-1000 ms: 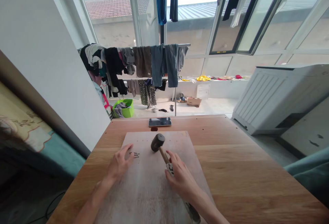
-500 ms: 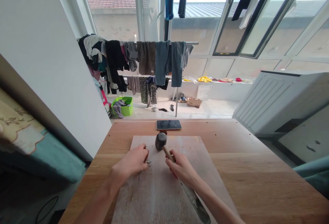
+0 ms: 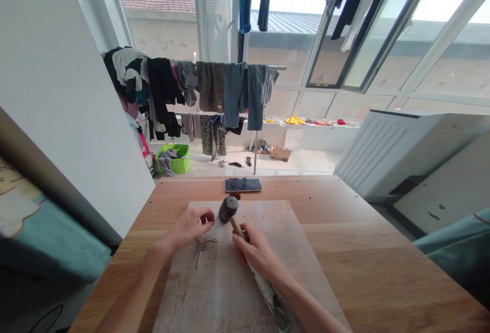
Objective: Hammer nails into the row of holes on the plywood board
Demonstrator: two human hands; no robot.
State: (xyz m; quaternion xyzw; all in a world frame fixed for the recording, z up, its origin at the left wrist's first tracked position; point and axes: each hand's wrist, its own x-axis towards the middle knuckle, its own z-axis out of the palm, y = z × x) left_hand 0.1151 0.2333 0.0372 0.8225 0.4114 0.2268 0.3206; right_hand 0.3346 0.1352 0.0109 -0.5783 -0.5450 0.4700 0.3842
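A worn pale board (image 3: 237,292) lies on the wooden table (image 3: 367,266). My right hand (image 3: 256,251) is closed round the wooden handle of a black-headed mallet (image 3: 228,209), whose head hangs just above the far part of the board. My left hand (image 3: 190,226) sits left of the mallet head with thumb and forefinger pinched together; what they hold is too small to make out. Several loose nails (image 3: 204,246) lie on the board just below that hand.
A dark phone (image 3: 243,185) lies flat at the table's far edge. Beyond it stand a clothes rack (image 3: 214,88) hung with garments and a green basket (image 3: 174,158) on the floor. A white panel (image 3: 401,149) leans at the right; a wall (image 3: 69,119) closes the left.
My left hand has lifted off the nails and moved up beside the mallet head, fingers pinched. The nails now lie uncovered. The mallet stays gripped in my right hand.
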